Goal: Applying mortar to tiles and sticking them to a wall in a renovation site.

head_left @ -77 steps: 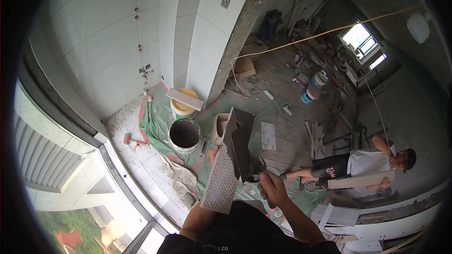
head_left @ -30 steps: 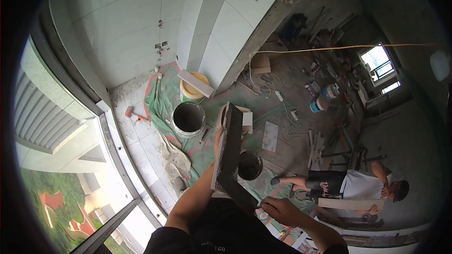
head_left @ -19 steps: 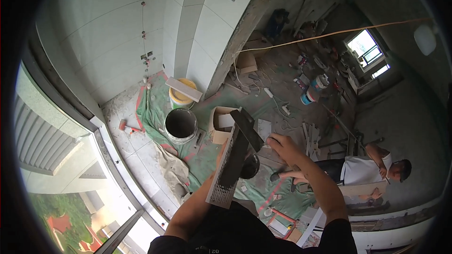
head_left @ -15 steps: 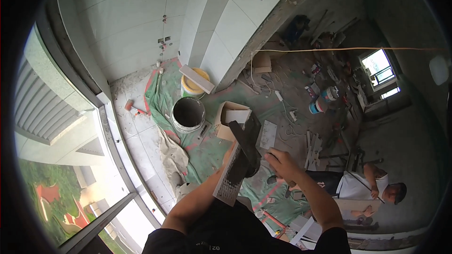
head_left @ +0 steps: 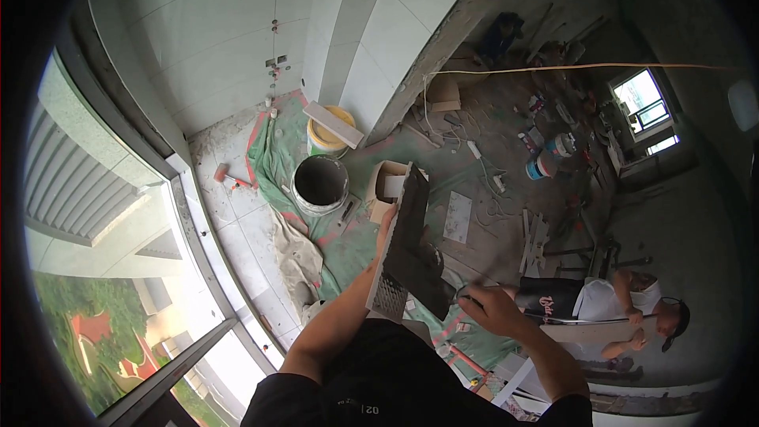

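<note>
My left hand (head_left: 387, 226) grips a long narrow tile (head_left: 389, 297) by its left edge, holding it tilted in front of my chest. Dark grey mortar (head_left: 412, 204) coats its upper part, while the ridged back shows bare near the lower end. In my closed right hand (head_left: 492, 310) is a trowel (head_left: 429, 291). Its mortar-smeared blade lies across the tile's lower half, and the handle is mostly hidden by my fingers. Beyond the tile stands an open cardboard box (head_left: 382, 204) with pale pieces inside.
A mortar bucket (head_left: 318, 204) and a yellow-lidded bucket (head_left: 322, 141) with a plank on it stand on a green sheet (head_left: 269, 154). A mallet (head_left: 229, 177) lies by the window frame. At right, a co-worker (head_left: 617, 300) holds a long board (head_left: 605, 330). Cables and tools litter the far floor.
The trowel has come down from the tile's upper part to its lower half. My right hand has shifted right and down. The tile is more upright, with mortar over its upper part.
</note>
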The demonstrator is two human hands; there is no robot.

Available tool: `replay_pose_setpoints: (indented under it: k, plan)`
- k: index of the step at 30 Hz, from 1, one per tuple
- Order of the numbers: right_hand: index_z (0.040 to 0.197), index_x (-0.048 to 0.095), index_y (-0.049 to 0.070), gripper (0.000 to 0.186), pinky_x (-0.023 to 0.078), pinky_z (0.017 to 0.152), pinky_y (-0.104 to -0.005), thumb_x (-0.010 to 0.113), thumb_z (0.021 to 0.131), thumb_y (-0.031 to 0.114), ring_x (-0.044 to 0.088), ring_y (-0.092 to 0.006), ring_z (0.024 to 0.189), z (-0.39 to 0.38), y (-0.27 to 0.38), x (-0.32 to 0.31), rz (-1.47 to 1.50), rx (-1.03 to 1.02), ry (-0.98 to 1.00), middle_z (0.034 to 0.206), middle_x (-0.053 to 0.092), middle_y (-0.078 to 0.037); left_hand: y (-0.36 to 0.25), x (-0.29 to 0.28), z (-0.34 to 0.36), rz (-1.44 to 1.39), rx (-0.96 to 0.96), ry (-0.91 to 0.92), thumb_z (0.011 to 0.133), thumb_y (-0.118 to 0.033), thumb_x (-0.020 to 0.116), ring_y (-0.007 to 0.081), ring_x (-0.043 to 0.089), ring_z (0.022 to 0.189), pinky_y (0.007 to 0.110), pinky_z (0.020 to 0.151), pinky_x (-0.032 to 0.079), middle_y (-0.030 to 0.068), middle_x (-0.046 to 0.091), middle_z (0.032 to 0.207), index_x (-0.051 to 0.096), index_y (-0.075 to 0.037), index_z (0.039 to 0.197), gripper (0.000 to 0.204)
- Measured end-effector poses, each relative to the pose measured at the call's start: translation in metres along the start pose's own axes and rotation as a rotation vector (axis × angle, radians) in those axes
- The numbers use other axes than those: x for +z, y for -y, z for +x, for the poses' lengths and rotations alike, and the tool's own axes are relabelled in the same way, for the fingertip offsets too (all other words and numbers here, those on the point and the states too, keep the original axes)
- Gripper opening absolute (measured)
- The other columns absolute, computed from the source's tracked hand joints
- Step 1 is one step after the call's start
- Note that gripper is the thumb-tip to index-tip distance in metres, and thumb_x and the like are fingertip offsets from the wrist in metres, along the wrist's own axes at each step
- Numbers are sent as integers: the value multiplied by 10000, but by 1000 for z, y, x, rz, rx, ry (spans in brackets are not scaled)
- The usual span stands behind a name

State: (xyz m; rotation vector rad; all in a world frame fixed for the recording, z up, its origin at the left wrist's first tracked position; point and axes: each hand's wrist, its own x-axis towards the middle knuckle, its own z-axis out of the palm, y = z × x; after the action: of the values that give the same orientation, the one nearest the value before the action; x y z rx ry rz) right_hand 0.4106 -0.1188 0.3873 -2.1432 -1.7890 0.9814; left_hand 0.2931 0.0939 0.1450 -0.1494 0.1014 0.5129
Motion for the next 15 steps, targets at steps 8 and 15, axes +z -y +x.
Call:
replay_pose_setpoints:
  k: [8, 15]
  plan:
    - [1206, 735, 50, 294, 552, 715, -423, 674, 1194, 337, 731, -333, 714, -1, 19, 50, 381, -190, 10, 848, 744, -167, 22, 33, 14, -60, 70, 64, 1183, -523, 538, 240, 784, 1266, 566, 1274, 532, 82, 814, 1410, 717, -122, 1520, 553]
    - [1130, 704, 24, 238, 517, 697, -412, 675, 1181, 255, 636, -239, 676, -6, -40, 57, 476, 210, -338, 804, 694, -159, 22, 63, 30, -140, 93, 128, 1128, -614, 573, 409, 748, 1337, 529, 1141, 654, 191, 742, 1518, 582, -19, 1655, 796]
